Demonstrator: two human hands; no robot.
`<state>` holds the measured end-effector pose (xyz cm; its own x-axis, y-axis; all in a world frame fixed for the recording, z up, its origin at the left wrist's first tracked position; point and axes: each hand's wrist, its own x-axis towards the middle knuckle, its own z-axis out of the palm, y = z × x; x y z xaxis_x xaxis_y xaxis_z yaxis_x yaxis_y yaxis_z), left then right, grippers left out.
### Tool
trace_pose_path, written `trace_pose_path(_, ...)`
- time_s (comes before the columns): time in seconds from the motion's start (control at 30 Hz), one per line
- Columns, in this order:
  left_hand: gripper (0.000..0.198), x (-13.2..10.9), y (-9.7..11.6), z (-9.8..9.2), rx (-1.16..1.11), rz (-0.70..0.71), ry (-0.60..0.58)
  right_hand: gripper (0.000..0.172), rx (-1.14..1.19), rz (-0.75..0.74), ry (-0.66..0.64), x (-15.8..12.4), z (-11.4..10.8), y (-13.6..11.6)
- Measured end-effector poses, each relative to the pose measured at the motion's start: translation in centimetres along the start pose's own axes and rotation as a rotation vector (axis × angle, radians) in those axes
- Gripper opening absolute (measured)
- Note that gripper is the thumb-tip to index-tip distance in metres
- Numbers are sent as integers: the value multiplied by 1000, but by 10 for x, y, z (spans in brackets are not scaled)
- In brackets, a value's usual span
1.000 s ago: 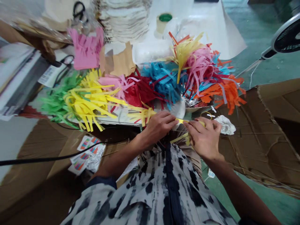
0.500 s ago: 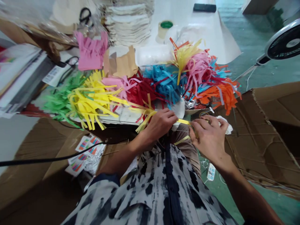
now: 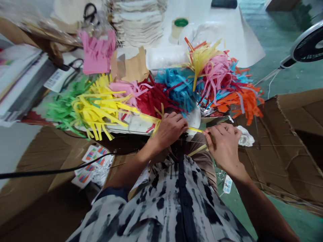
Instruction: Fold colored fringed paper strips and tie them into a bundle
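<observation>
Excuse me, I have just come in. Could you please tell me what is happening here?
A person is holding a thin, twisted-looking yellow strip between both hands. The left hand is closed around one part, with loose yellow ends showing beside it; the right hand pinches the other part. Just beyond, along the table, lie fringed bundles: green, yellow, red, blue and others.

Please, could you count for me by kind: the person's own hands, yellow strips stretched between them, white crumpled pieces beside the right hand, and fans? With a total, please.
Own hands: 2 (left hand, right hand)
Stretched yellow strip: 1
White crumpled piece: 1
Fan, partly out of view: 1
Total: 5
</observation>
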<state>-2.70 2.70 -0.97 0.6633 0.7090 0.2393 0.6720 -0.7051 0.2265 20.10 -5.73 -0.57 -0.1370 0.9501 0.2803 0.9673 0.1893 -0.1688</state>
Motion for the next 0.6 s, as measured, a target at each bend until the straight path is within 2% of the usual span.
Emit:
trace_pose_path(0.17,16,3,-5,-6,-32,-54,-54,25,-33,54,-26,7,-1,-2)
trace_pose_path(0.27,15,5,-4,-5,-41,-74,-20,23,-67,76,-24,11,-2,-6)
trace_pose_path(0.37,10,5,1,-1,-5,50,48,17,-66,7,-13,9,-2,-10)
trace_pose_path(0.47,15,-3,10,3,57,193,71,26,-47,-124,18,2,0,-13)
trace_pose_path(0.6,17,-29,23,7,76,228,121,25,-110,-194,75,-14,2,-19)
